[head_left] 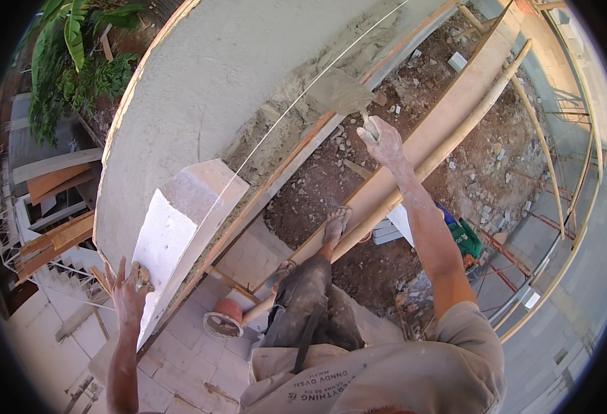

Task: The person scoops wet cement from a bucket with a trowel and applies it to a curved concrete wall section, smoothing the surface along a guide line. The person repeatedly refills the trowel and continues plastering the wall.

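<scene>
The right hand point(381, 141), just above the middle of the frame, has its fingers curled tight around the handle of a trowel point(341, 93). The flat grey blade runs from the fist up and to the left, its long axis slanting that way, and lies on the wet mortar bed point(276, 134) along the top of the wall. The left hand point(130, 290), low in the left of the frame, has its fingers spread wide and pressed flat against the near end of a white concrete block point(179, 224). The block stands on the wall top; its long axis climbs from the left hand toward the upper right, pointing at the mortar and the trowel. So the block lies between the two hands, touching the left one and well apart from the right. A taut string line point(296, 103) crosses over block and mortar toward the upper right. Beyond the wall's edge are the person's sandalled foot point(336, 224) on a wooden plank point(448, 110), a bamboo pole point(455, 138) beside it, and rubble-strewn ground point(483, 172) at right.
</scene>
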Available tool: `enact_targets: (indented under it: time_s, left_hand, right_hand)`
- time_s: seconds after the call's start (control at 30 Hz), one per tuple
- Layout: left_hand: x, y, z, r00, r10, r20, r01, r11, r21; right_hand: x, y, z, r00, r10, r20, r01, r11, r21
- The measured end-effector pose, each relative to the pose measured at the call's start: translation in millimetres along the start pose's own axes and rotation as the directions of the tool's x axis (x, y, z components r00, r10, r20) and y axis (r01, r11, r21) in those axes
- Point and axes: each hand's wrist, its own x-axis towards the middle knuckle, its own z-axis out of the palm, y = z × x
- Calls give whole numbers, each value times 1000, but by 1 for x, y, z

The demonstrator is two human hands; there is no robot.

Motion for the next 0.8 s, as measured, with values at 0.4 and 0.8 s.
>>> enact_targets:
  time_s: [0.4,0.8]
  left_hand:
    - [2,12,-14,999,-44,21,44,999,-1]
    - [1,-4,7,999,-14,-29,12,997,-74]
  right_hand:
    - [-128,-83,102,955,-221,197,218,975,37]
    - [19,10,-23,986,-151,64,162,960,-229]
